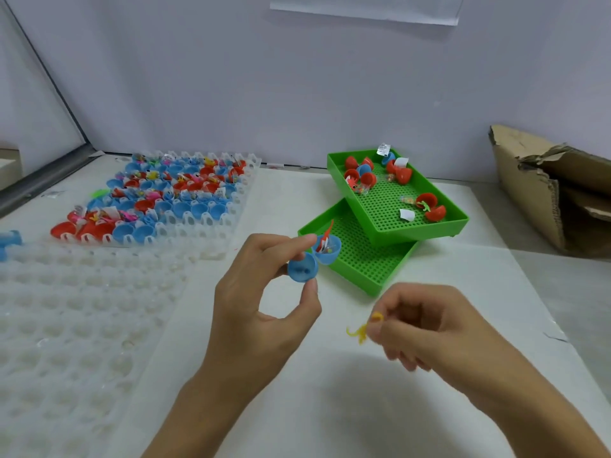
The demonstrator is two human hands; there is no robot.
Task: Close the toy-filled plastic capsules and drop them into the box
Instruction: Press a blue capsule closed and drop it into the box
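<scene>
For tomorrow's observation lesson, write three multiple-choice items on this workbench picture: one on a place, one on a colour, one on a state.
1. Where is the torn brown cardboard box?
A. far right
B. far left
C. between the hands

2. What colour is the small rubbery toy pinched in the right hand?
A. green
B. yellow
C. purple

3. The hinged blue plastic capsule in the left hand is:
A. snapped shut
B. open, toys inside
C. open, empty

Answers: 1 A, it sits at the table's right edge. 2 B, yellow shows beside the fingertips. 3 B, the halves gape and an orange piece sticks out.
</scene>
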